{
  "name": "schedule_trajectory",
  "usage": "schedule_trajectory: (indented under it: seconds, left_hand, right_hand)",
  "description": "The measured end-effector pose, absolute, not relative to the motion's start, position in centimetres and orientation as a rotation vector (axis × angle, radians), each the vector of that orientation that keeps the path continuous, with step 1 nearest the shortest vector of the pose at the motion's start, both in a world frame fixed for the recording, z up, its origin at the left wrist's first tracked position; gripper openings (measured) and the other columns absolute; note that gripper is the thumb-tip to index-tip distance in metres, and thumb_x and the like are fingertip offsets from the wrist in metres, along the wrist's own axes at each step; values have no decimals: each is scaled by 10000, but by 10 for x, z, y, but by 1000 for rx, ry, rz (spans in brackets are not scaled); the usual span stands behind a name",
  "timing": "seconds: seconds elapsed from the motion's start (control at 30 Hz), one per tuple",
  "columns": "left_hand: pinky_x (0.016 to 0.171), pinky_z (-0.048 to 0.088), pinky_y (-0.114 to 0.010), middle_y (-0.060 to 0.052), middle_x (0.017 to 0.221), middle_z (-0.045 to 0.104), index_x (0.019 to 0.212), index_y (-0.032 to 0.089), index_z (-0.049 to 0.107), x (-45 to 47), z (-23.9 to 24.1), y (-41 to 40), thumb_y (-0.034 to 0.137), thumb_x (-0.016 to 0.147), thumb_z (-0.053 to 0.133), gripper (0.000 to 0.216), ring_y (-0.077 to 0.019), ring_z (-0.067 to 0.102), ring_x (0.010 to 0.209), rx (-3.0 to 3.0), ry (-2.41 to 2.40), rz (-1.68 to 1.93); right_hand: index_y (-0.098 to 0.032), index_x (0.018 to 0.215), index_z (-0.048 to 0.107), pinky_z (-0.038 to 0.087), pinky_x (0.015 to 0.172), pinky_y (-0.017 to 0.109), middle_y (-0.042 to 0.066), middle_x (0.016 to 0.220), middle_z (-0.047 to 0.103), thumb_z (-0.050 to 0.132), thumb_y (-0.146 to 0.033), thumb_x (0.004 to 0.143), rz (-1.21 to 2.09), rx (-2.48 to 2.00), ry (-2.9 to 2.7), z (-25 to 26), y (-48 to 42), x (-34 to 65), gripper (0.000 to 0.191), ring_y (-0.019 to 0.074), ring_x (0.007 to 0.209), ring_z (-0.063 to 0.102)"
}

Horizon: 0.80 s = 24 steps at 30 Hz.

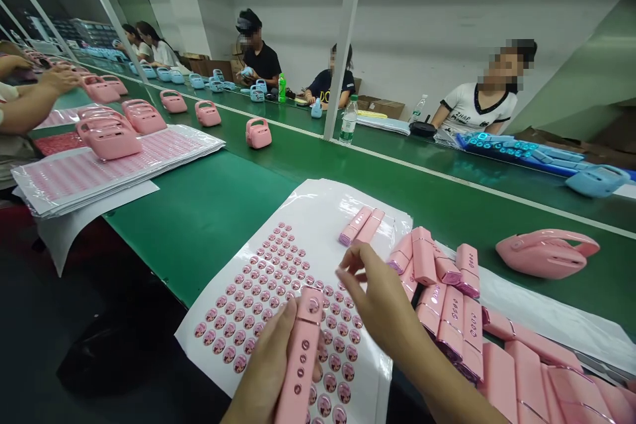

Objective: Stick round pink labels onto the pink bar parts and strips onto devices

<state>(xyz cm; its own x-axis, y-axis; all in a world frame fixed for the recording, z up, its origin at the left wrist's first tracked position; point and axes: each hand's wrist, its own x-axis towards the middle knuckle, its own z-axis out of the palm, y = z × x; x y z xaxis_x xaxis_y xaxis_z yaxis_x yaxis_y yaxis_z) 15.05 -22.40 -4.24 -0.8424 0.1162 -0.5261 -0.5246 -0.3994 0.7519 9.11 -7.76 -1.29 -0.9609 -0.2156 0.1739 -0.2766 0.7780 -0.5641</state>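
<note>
Low in the frame, the left hand [265, 368] grips a pink bar [301, 358] while the right hand [382, 305] fingers, loosely pinched (apparently empty), hover above the sticker sheet [258, 305]; a sticker seems due next.

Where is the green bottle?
In the head view, the small green plastic bottle stands upright far back on the green conveyor table, left of the white post, beside a person in a black shirt.
</note>
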Motion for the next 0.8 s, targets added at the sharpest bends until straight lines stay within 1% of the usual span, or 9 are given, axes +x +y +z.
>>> schedule_trajectory:
  seconds: [0.13,0.2,0.33,0.4,0.5,0.57,0.67,0.73,0.8]
  left_hand:
    - [454,373,-230,18,600,505,1111,191,578,124,-46,-241,550,763,575,499,-123,438,491,-487,2070,2010]
    - [441,364,-263,-19,658,552,1179,173,578,109,-51,-244,568,804,482,553,-144,433,485,-466,2389,1842]
    - [701,459,-437,-156,920,641,1149,137,622,88,-65,-246,512,820,467,522,-326,549,879,-378,2752,1635]
    - [920,339,-557,-213,1220,524,1154,102,612,84,-68,-245,446,825,479,494,-392,328,1211,-357,2924,1542]
    - [998,250,-590,-147,1450,291,1330,148,436,88,-63,-240,429,830,485,576,-337,113,1345,-281,3053,1519]
    - [1039,209,-560,-46,1504,211,1399,267,308,95,-55,-233,402,793,575,676,-298,91,1372,-81,2946,1650]
    - [986,322,-458,-64,1391,429,1361,315,376,107,-41,-221,390,782,608,629,-319,378,1251,-32,2629,1942]
    - [736,461,-360,-77,966,656,1265,269,468,117,-34,-216,471,794,567,521,-278,599,875,-236,2439,2063]
    - [543,447,-300,8,595,575,1182,246,455,128,-30,-214,533,782,553,502,-213,551,563,-405,2239,2138]
  right_hand:
    - [-134,1145,499,412,838,506,172,1340,457,361,143,692,511,379,-2878,-39,-73,41,548,400,1202,365]
    - [-130,1132,539,340,899,566,172,1384,421,392,170,647,404,427,-2884,-51,-75,22,589,443,1257,277]
    - [-127,869,622,404,805,470,155,1009,645,433,140,701,309,528,-2878,-56,-79,2,367,347,1051,493]
    - [-137,809,619,413,772,412,120,884,653,433,119,739,327,587,-2844,-45,-78,6,324,288,940,529]
    - [-141,940,607,424,779,373,112,916,641,535,-55,830,426,595,-2762,-19,-78,28,157,260,919,521]
    - [-143,1029,580,458,739,345,92,907,640,612,-255,837,613,531,-2737,-4,-81,48,224,234,861,549]
    - [-198,1018,568,497,672,296,43,869,656,443,-395,917,1280,454,-2714,-3,-84,69,254,181,764,598]
    - [-208,1032,522,499,670,318,48,866,652,298,-359,953,1540,314,-2689,-20,-81,74,282,187,757,605]
    - [-185,1066,461,480,704,377,75,870,632,361,-279,912,1456,157,-2733,-44,-76,75,206,223,785,590]
